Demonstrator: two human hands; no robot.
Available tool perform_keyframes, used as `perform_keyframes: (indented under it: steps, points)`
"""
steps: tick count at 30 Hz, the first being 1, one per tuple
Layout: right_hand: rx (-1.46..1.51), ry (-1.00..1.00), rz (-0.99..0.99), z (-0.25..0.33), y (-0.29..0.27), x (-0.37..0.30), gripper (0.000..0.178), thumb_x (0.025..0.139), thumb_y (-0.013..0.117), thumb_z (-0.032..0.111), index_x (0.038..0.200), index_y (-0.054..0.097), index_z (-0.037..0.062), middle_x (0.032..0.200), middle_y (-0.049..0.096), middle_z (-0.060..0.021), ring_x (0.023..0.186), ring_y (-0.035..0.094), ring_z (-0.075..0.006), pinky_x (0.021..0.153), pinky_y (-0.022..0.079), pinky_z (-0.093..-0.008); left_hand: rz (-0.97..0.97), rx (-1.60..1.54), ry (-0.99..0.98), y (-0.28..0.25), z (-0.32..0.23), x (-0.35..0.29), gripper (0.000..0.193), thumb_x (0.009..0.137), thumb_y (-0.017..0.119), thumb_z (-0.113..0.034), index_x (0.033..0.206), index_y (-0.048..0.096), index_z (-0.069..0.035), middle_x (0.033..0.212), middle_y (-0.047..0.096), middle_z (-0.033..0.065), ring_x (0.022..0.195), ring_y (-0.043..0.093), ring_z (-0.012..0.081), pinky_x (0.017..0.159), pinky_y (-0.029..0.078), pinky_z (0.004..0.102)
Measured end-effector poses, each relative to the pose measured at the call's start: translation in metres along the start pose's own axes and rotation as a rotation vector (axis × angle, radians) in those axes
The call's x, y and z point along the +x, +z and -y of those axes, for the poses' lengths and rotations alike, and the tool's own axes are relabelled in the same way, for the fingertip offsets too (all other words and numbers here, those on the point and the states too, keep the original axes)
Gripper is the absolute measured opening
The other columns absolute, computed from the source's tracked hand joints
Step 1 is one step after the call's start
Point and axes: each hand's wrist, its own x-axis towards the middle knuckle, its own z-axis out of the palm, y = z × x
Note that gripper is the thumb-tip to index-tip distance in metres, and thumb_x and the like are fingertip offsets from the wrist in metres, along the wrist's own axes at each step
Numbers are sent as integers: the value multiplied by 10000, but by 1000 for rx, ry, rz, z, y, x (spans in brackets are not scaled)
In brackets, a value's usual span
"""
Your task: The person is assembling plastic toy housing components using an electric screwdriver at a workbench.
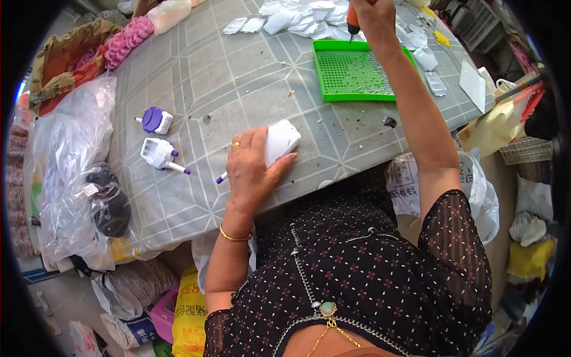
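Observation:
My left hand (248, 163) holds a white plastic housing (281, 141) down on the table, its fingers curled over one side and the thumb along the near side. A purple-tipped peg (222, 177) sticks out beside the wrist. Far off at the top, my right hand (376, 22) grips an orange and black power screwdriver (353, 22), partly cut off by the picture's edge. Its bit points down over the far side of a green perforated tray (357, 97) with small silvery screws (380, 83) in it.
To the left lie a white part with a purple cover (156, 120) and an open white housing with purple tips (158, 153). White plastic shells (297, 19) are heaped at the back. Clear plastic bags (71, 143) cover the left edge; a dark lump (389, 122) lies right.

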Motion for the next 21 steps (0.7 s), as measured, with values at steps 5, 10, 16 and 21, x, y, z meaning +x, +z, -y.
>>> perform_keyframes:
  steps: [5, 10, 16, 21]
  points:
    - [52, 240, 128, 31, -11, -24, 375, 888, 780, 215, 1135, 569, 29, 866, 624, -38, 668, 616, -120, 613, 512, -276, -66, 13, -12, 13, -6, -1, 680, 778, 847, -431, 1262, 604, -21, 1170, 648, 161, 1028, 606, 374, 894, 490, 474]
    - [149, 202, 166, 26, -20, -43, 170, 926, 741, 181, 919, 614, 68, 675, 598, -9, 562, 574, -95, 520, 463, -255, -120, 24, 22, 23, -5, -1, 691, 779, 849, -420, 1277, 603, -9, 1180, 648, 172, 1059, 603, 387, 920, 481, 477]
    - [199, 314, 226, 39, -20, -58, 191, 929, 753, 196, 896, 611, 73, 647, 591, -7, 532, 559, -84, 486, 439, -246, -123, 26, 1, 23, -8, 1, 680, 776, 851, -393, 1273, 609, 2, 1190, 648, 187, 1077, 603, 390, 935, 475, 478]
    - [188, 167, 206, 9, -19, -55, 200, 927, 758, 202, 915, 607, 71, 646, 593, -8, 535, 573, -91, 507, 455, -240, -126, 26, 1, 27, -7, 2, 670, 770, 854, -374, 1270, 611, 1, 1183, 649, 186, 1075, 603, 387, 931, 477, 480]
